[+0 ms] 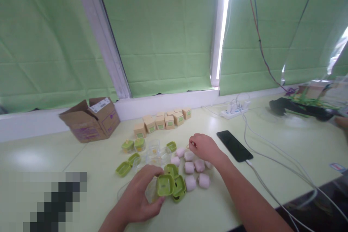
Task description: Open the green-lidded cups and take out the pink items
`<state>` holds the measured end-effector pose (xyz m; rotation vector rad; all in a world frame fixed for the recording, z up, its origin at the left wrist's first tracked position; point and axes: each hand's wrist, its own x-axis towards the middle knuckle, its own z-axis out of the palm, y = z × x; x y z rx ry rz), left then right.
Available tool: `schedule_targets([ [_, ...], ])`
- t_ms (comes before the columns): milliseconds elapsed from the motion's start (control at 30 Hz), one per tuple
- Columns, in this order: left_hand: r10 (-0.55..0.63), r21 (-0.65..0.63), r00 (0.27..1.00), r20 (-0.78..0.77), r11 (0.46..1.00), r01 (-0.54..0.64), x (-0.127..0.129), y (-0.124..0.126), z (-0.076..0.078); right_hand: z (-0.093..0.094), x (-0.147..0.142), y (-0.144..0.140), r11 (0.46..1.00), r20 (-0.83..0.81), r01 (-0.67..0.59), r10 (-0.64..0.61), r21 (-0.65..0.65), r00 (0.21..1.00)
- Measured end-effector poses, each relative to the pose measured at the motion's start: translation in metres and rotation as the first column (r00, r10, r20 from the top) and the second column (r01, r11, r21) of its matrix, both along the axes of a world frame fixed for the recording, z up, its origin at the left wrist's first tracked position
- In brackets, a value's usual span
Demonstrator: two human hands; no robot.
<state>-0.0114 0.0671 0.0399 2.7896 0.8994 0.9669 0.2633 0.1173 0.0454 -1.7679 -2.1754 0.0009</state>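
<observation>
My left hand (pixel 144 195) grips a small green square lid (pixel 165 185) between thumb and fingers, its hollow side facing me. Right beside it, partly under it, lie more green lids (pixel 178 185). A transparent plastic cup (pixel 150 190) shows behind my left fingers. My right hand (pixel 203 146) is closed in a pinch above several pale pink rolls (pixel 189 168); a thin yellowish bit shows at its fingertips, too small to name. Further left stand transparent cups (pixel 154 146), two cups with green lids (pixel 139 144) and a loose pair of green lids (pixel 123 168).
Small tan boxes (pixel 160 122) line the back of the table. An open cardboard box (pixel 95 121) stands at the back left. A black phone (pixel 235 145) with a white cable lies right of my right hand, near a power strip (pixel 233 111). Another person's hand (pixel 342 122) shows far right.
</observation>
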Motion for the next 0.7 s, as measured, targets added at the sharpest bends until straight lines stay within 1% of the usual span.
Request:
schedule_targets([
  [67, -0.081, -0.057, 0.997, 0.008, 0.995, 0.081, 0.001, -0.002, 0.001, -0.002, 0.003, 0.001, 0.998, 0.039, 0.037, -0.036, -0.04, 0.999],
  [133, -0.142, -0.128, 0.989, 0.028, 0.981, 0.144, 0.003, -0.003, 0.003, -0.005, 0.006, 0.002, 0.997, 0.049, 0.048, -0.045, -0.059, 0.998],
  [267, -0.248, -0.274, 0.967, 0.054, 0.928, 0.253, 0.006, -0.004, 0.005, -0.009, 0.009, 0.003, 0.992, 0.07, 0.085, -0.079, -0.091, 0.994],
  [367, -0.252, -0.305, 0.967, 0.043, 0.918, 0.253, 0.007, -0.006, 0.006, -0.012, 0.011, 0.005, 0.988, 0.083, 0.115, -0.107, -0.106, 0.991],
  [700, -0.255, -0.3, 0.965, -0.067, 0.927, 0.225, 0.011, -0.01, 0.01, -0.012, 0.015, 0.006, 0.976, 0.104, 0.165, -0.152, -0.141, 0.983],
])
